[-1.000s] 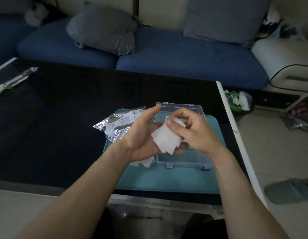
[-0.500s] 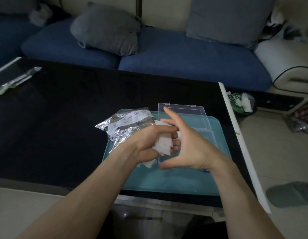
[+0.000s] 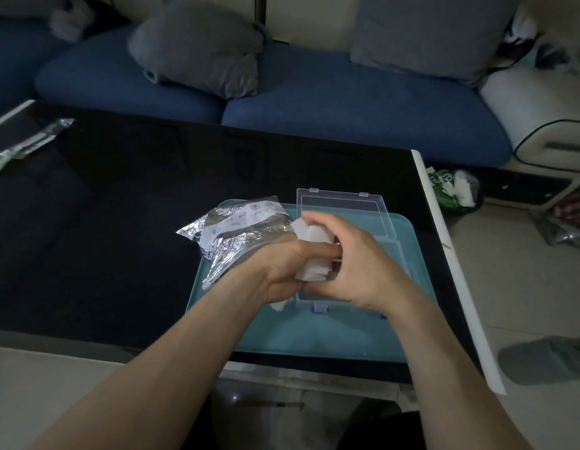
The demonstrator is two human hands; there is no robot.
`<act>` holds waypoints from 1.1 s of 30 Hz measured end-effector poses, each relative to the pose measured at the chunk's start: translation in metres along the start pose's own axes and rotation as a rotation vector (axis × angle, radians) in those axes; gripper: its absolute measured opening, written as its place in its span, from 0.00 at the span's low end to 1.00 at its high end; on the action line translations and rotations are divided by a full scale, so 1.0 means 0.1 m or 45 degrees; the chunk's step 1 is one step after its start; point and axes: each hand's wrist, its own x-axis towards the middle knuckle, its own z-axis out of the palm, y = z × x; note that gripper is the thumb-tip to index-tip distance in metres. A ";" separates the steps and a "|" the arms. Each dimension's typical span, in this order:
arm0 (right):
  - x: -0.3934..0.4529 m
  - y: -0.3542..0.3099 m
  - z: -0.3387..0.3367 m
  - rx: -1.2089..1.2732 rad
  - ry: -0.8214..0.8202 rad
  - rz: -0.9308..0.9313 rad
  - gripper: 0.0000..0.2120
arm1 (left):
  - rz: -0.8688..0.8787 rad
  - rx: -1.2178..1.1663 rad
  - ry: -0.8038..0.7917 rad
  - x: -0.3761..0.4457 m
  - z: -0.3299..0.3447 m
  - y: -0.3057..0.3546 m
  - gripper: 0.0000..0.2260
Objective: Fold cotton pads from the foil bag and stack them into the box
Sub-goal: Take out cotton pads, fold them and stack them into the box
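Both hands meet above the clear plastic box [image 3: 392, 254], whose lid [image 3: 344, 211] lies open toward the sofa. My left hand [image 3: 282, 264] grips white cotton pads [image 3: 314, 254], fingers curled over them. My right hand [image 3: 357, 261] closes over the same pads from the right, its fingers wrapped around their top edge. The crumpled foil bag [image 3: 236, 232] lies just left of the hands, on the teal tray's left part. One more white pad [image 3: 279, 305] peeks out under my left wrist. The box's inside is mostly hidden by my hands.
The teal tray [image 3: 314, 339] sits at the black table's [image 3: 103, 206] near right corner. A clear wrapper [image 3: 25, 144] lies at the table's far left. A small bin with a green bag [image 3: 454, 190] stands on the floor to the right. A blue sofa with grey cushions runs behind the table.
My right hand, spread open half a second ago, has closed over the pads in my left hand. Both hands have dropped a little toward the box.
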 end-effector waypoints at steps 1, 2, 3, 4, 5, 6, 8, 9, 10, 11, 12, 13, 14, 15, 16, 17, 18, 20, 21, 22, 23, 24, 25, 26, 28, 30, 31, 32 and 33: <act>0.00 -0.01 0.00 -0.011 -0.014 0.006 0.54 | 0.030 -0.017 0.034 0.01 0.01 0.00 0.06; 0.00 -0.02 0.00 -0.019 -0.028 0.011 0.58 | 0.047 -0.022 0.064 0.02 0.00 0.00 0.06; -0.01 -0.04 0.01 -0.027 -0.041 0.007 0.60 | 0.054 -0.007 0.081 0.03 -0.01 0.00 0.06; -0.01 -0.05 0.01 -0.034 -0.054 -0.007 0.60 | 0.056 0.037 0.097 0.04 -0.02 0.00 0.06; 0.00 -0.07 0.02 -0.030 -0.061 -0.026 0.59 | 0.056 0.112 0.112 0.04 -0.03 -0.01 0.07; 0.00 -0.06 0.02 -0.013 -0.067 -0.042 0.58 | 0.049 0.206 0.123 0.04 -0.03 -0.02 0.08; -0.02 -0.05 -0.02 0.090 -0.091 -0.056 0.50 | 0.022 0.391 0.135 0.03 -0.03 -0.04 0.07; -0.03 -0.03 -0.05 0.170 -0.102 -0.049 0.44 | 0.002 0.472 0.132 0.02 -0.03 -0.05 0.06; -0.03 -0.01 -0.09 0.250 -0.106 -0.031 0.38 | -0.028 0.544 0.114 0.01 -0.03 -0.04 0.06; -0.03 0.01 -0.13 0.332 -0.102 -0.002 0.33 | -0.061 0.600 0.079 0.00 -0.03 -0.04 0.06; -0.02 0.04 -0.16 0.400 -0.090 0.040 0.28 | -0.088 0.643 0.039 -0.01 -0.04 -0.04 0.05; 0.00 0.07 -0.17 0.441 -0.074 0.085 0.22 | -0.107 0.674 0.002 -0.02 -0.05 -0.03 0.05; 0.03 0.09 -0.18 0.438 -0.054 0.120 0.14 | -0.127 0.701 -0.023 -0.02 -0.05 -0.03 0.04; 0.05 0.12 -0.18 0.408 -0.037 0.135 0.07 | -0.147 0.722 -0.041 -0.04 -0.04 -0.03 0.04; 0.06 0.14 -0.18 0.381 -0.026 0.139 0.03 | -0.166 0.741 -0.058 -0.05 -0.02 -0.02 0.04; 0.07 0.16 -0.17 0.370 -0.017 0.135 0.02 | -0.187 0.751 -0.074 -0.06 -0.01 -0.01 0.03; 0.07 0.17 -0.16 0.378 0.012 0.127 0.03 | -0.207 0.755 -0.085 -0.07 0.00 -0.01 0.03; 0.08 0.18 -0.17 0.458 0.187 0.111 0.03 | -0.227 0.728 -0.089 -0.07 -0.01 -0.02 0.03; 0.09 0.18 -0.19 0.530 0.314 0.119 0.04 | -0.220 0.678 -0.085 -0.06 -0.02 -0.03 0.03; 0.09 0.19 -0.21 0.635 0.428 0.143 0.04 | -0.209 0.602 -0.070 -0.04 -0.03 -0.04 0.03; 0.09 0.19 -0.23 0.755 0.504 0.175 0.04 | -0.202 0.500 -0.032 -0.02 -0.04 -0.04 0.03; 0.09 0.20 -0.25 0.859 0.534 0.212 0.04 | -0.202 0.371 0.016 0.00 -0.04 -0.03 0.03; 0.07 0.19 -0.27 0.923 0.519 0.244 0.03 | -0.209 0.231 0.049 0.01 -0.03 -0.01 0.04; 0.07 0.18 -0.27 0.919 0.467 0.267 0.03 | -0.221 0.099 0.058 0.00 -0.02 0.02 0.07; 0.05 0.15 -0.22 0.718 0.319 0.264 0.04 | -0.248 -0.123 0.013 -0.01 0.00 0.09 0.17; 0.06 0.11 -0.10 0.393 0.243 0.222 0.05 | -0.256 -0.259 -0.017 -0.01 0.00 0.12 0.25; 0.07 0.09 -0.03 0.245 0.261 0.206 0.06 | -0.242 -0.262 -0.018 -0.02 0.01 0.12 0.25; 0.08 0.05 0.00 0.163 0.295 0.187 0.08 | -0.220 -0.220 -0.003 -0.01 0.01 0.12 0.24; 0.09 0.02 0.02 0.167 0.297 0.169 0.12 | -0.205 -0.175 0.020 -0.02 0.01 0.11 0.22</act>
